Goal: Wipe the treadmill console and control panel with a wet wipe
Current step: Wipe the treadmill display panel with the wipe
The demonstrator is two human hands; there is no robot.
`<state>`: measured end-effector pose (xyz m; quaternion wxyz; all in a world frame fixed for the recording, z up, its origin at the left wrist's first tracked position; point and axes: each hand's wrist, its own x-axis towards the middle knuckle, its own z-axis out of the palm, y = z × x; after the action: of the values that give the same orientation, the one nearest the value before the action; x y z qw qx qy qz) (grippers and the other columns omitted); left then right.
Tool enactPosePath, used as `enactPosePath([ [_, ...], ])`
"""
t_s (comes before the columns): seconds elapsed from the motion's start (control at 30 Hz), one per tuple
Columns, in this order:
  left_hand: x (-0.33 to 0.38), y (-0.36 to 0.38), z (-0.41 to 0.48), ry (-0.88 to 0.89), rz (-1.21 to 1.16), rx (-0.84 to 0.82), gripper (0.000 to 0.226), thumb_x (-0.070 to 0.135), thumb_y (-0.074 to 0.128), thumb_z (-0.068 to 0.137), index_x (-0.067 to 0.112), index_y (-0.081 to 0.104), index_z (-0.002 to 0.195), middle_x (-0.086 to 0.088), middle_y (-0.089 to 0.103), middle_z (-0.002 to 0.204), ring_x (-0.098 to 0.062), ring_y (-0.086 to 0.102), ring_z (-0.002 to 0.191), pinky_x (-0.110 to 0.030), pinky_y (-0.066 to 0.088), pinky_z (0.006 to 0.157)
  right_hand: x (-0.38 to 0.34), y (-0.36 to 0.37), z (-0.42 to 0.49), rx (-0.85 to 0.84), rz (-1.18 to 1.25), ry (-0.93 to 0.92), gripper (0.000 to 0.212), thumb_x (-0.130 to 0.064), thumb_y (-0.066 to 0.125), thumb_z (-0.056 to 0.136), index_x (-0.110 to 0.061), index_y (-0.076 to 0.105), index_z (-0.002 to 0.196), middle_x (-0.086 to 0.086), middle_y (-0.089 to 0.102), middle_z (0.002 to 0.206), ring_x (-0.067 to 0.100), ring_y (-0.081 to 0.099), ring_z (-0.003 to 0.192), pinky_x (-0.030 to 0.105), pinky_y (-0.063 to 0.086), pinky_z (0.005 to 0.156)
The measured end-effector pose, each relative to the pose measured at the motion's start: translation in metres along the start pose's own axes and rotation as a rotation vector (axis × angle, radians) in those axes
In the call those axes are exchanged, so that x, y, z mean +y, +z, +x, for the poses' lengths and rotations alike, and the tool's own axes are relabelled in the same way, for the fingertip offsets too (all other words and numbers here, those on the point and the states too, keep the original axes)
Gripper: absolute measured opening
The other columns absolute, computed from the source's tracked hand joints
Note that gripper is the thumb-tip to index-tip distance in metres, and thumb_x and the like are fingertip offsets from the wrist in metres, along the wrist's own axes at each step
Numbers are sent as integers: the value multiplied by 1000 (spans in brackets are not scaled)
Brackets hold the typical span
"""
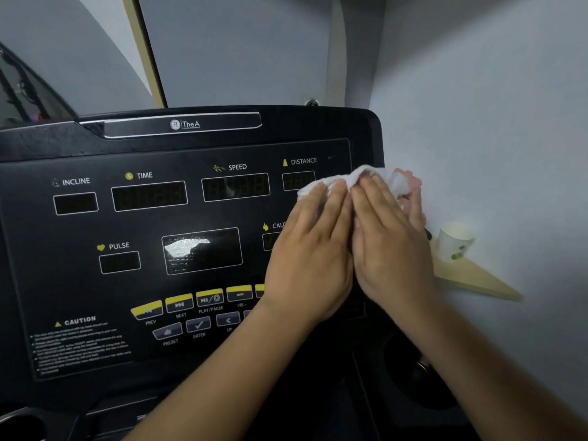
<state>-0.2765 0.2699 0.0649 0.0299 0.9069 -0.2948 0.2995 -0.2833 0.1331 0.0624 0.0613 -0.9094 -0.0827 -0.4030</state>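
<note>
so the only real shelf here is a little tan wooden corner shelf (pixel 474 276) on the wall right of the treadmill, and a white paper cup (pixel 453 241) with green print stands upright on it.

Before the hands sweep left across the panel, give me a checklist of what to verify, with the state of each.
1. Wet wipe under the hands: ok, the left hand and right hand both press on it, at the right edge of the control panel.
2. Wipe spread flat: not ok, it looks bunched at the fingertips.
3. Wipe still damp: cannot tell.
4. Displays dark: ok, the SPEED display and TIME display show no lit digits.
5. Path left free of objects: ok.
6. Paper cup clear of the right hand: ok, it stands apart on a ledge beside the console.
</note>
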Motion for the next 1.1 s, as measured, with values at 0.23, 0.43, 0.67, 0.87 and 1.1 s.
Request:
enactPosePath([
  [0.23, 14, 11, -41, 51, -31, 65, 56, 33, 33, 103, 5, 36, 151, -13, 32, 159, -31, 20, 151, -46, 26, 120, -4, 4, -51, -13, 106, 30, 45, -19, 35, 99, -5, 46, 140, 12, 42, 149, 24, 32, 142, 56, 23, 114],
  [0.43, 11, 2, -4, 44, -24, 66, 55, 29, 25, 105, 1, 36, 150, -17, 33, 158, -33, 25, 150, -46, 25, 119, 8, -2, -15, 17, 111, 33, 45, -18, 35, 98, -1, 48, 137, 15, 44, 147, 29, 41, 135, 55, 32, 109],
  [0.67, 14, 15, -42, 59, -14, 37, 55, 32, 36, 104, 4, 33, 152, -14, 29, 160, -31, 20, 151, -47, 27, 119, -1, 2, -51, -25, 100, 16, 43, -17, 39, 98, -4, 48, 138, 13, 43, 147, 26, 35, 141, 52, 26, 114],
  [0.87, 7, 5, -17, 25, 8, 100, 55, 33, 37, 104, 3, 38, 150, -16, 35, 157, -33, 28, 148, -48, 29, 118, 5, -1, -22, -25, 58, 6, 45, -18, 39, 97, -8, 45, 141, 9, 40, 150, 22, 32, 142, 57, 25, 112],
  [1.1, 13, 12, -51, 56, 50, 71, 58, 32, 42, 99, 2, 39, 149, -16, 35, 157, -33, 26, 149, -47, 30, 118, 0, 5, -63, -40, 67, 13, 47, -18, 34, 97, -7, 44, 142, 10, 41, 150, 23, 31, 142, 56, 25, 113],
])
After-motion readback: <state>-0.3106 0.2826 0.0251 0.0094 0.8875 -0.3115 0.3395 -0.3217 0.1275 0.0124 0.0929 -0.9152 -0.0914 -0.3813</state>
